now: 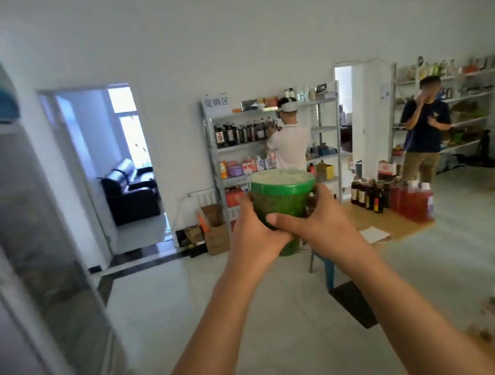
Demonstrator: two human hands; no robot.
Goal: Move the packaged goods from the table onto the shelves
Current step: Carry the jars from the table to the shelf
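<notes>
Gripping the green tub [282, 197] between left hand [252, 232] and right hand [323, 219], both curled round its sides, likely for keeping it upright; shelves [211, 148] well beyond the hands.

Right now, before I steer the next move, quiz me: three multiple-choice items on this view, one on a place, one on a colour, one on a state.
1. Where is the tub?
A. on the table
B. in a drawer
C. held in the air

2. What colour is the tub?
A. red
B. green
C. blue

3. How do the hands hold it?
A. both grip it
B. left only
C. neither touches it

Answers:
1 C, it hangs between the hands, clear of the table.
2 B, its wall and lid rim are green.
3 A, the left hand and right hand each wrap round its sides.
</notes>
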